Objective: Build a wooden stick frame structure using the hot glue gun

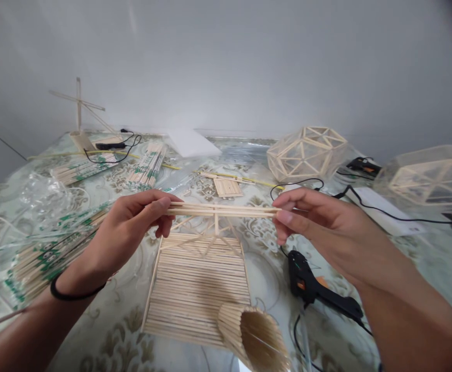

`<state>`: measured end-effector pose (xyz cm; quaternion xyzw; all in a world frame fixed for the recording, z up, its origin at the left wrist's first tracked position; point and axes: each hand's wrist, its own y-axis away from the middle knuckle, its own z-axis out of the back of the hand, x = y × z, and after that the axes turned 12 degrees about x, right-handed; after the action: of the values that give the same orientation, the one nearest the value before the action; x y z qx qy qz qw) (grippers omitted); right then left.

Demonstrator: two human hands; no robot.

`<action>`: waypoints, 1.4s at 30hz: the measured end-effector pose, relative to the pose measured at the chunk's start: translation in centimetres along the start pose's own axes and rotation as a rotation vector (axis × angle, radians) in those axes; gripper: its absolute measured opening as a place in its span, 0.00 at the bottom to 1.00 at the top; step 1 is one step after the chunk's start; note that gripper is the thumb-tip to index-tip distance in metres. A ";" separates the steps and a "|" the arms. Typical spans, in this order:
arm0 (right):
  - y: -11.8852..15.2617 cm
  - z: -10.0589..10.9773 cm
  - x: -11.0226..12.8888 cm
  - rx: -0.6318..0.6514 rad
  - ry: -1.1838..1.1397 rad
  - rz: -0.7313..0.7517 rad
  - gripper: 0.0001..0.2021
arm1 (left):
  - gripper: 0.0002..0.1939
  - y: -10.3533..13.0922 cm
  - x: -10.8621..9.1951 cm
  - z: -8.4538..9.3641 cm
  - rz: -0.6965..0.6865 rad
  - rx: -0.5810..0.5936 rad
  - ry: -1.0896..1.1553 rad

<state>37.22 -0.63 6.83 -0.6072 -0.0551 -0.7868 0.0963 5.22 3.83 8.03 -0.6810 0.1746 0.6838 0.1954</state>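
A few thin wooden sticks [226,210] lie side by side, held level in the air between my two hands. My left hand [136,219] pinches their left ends between thumb and fingers. At the right ends, my right hand [307,214] grips them the same way. Below is a flat panel of wooden sticks [198,284] set in rows, with a small stick frame [217,227] at its far edge, partly behind the held sticks. A hollow tube made of sticks [231,328] lies on the panel's near right corner, its open end towards me.
Right of the panel lies a black glue gun [307,279] with its cord. Packs of sticks [47,258] are at the left. Farther back stand a stick cross [79,103] and wrapped polyhedral stick frames [307,152]. A small stick panel [228,187] lies mid-table.
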 end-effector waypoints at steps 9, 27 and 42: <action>0.2 0.1 -0.1 -0.002 0.028 -0.004 0.13 | 0.11 -0.2 -0.1 -0.1 -0.010 0.007 0.055; 0.1 0.2 0.2 -0.010 0.077 -0.006 0.13 | 0.11 -0.1 0.1 0.0 -0.015 0.032 0.065; 0.3 0.0 0.4 -0.045 0.126 0.012 0.14 | 0.10 -0.1 0.1 -0.1 -0.022 0.036 0.071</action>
<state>37.21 -0.93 7.21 -0.5586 -0.0275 -0.8240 0.0909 5.33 3.88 7.96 -0.7031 0.1862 0.6538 0.2086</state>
